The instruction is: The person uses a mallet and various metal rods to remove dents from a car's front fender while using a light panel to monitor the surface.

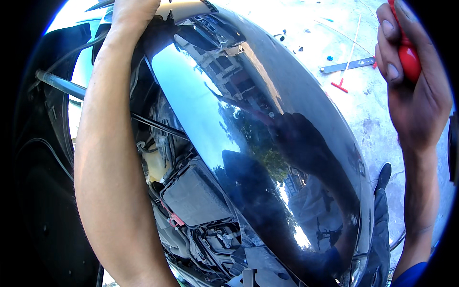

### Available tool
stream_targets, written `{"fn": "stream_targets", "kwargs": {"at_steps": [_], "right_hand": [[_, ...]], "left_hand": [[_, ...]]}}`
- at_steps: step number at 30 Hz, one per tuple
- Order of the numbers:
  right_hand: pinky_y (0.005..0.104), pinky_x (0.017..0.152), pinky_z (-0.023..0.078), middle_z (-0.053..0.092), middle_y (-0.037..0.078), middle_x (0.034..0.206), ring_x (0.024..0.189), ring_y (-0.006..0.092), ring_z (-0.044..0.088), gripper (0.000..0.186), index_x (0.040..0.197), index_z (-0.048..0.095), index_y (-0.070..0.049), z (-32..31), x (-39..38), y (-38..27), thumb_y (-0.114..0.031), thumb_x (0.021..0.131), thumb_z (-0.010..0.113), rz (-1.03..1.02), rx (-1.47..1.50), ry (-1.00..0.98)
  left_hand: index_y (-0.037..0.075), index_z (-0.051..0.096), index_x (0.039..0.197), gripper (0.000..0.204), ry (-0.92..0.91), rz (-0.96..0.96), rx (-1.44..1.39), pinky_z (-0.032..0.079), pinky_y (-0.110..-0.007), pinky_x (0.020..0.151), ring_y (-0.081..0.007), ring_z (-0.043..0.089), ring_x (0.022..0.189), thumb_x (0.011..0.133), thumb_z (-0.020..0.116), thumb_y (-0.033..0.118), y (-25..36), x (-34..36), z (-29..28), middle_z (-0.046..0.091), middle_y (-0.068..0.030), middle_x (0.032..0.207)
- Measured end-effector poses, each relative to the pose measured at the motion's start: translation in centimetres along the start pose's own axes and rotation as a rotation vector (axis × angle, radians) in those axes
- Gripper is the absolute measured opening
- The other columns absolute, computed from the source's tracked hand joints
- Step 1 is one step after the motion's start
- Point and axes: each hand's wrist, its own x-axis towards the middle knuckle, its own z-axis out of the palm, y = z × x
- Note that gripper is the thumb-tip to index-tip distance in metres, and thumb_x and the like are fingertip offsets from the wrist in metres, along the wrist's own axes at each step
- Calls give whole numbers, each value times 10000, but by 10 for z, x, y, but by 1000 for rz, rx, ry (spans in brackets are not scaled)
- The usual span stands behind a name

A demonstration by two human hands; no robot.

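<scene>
A glossy dark car fender (311,129) fills the middle and mirrors buildings, a tree and my arms. My left hand (136,7) reaches over the engine bay to the fender's far end, beside the windscreen base. The top edge of the picture cuts it off, so its fingers are hidden. At the upper right, apart from the panel, my right hand (411,91) is closed round a red tool handle (409,60) with a rounded lower end. The working end of that tool lies outside the picture.
The raised dark hood (43,167) stands at the left, with a strut (62,83) beside it. A grey cover box (196,193) and wiring sit in the engine bay. A red T-handled rod (340,86) and a flat grey bar (349,65) lie on the floor.
</scene>
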Motion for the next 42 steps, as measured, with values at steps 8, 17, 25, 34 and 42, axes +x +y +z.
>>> {"fn": "stream_targets", "kwargs": {"at_steps": [8, 17, 25, 34, 42], "right_hand": [[194, 550, 385, 545, 62, 842, 564, 61, 459, 375, 1199, 560, 11, -4, 12, 10, -333, 1069, 486, 8, 22, -5], [193, 547, 385, 548, 62, 848, 562, 61, 458, 380, 1212, 558, 11, 9, 9, 0, -333, 1068, 487, 20, 36, -11], [192, 544, 386, 551, 62, 853, 560, 60, 457, 384, 1224, 556, 12, -11, 4, 11, -332, 1068, 489, 22, 35, -28], [192, 541, 386, 554, 63, 859, 557, 60, 456, 389, 1237, 554, 12, 18, 1, -7, -332, 1068, 490, 46, 66, -35], [191, 538, 386, 557, 63, 864, 556, 60, 455, 394, 1249, 552, 13, -6, -6, 23, -331, 1067, 491, 64, 90, -49]], "left_hand": [[-20, 735, 1041, 338, -37, -53, 26, 523, -309, 739, -173, 665, 808, 828, 699, 240, 7, 1, -6, 714, -93, 868], [-20, 732, 1035, 326, -37, -32, -30, 503, -280, 700, -141, 642, 778, 872, 681, 258, -3, 6, 0, 707, -70, 874], [-9, 724, 1053, 325, -78, -1, -46, 498, -264, 664, -119, 639, 734, 892, 682, 270, -2, 4, -2, 694, -60, 832], [-9, 728, 987, 285, -79, -31, -92, 357, -238, 513, -58, 482, 579, 878, 693, 251, -4, 5, 0, 597, 12, 704], [-4, 723, 987, 274, -46, 35, -168, 332, -221, 504, -42, 449, 565, 878, 694, 245, 3, 0, -4, 599, 19, 709]]}}
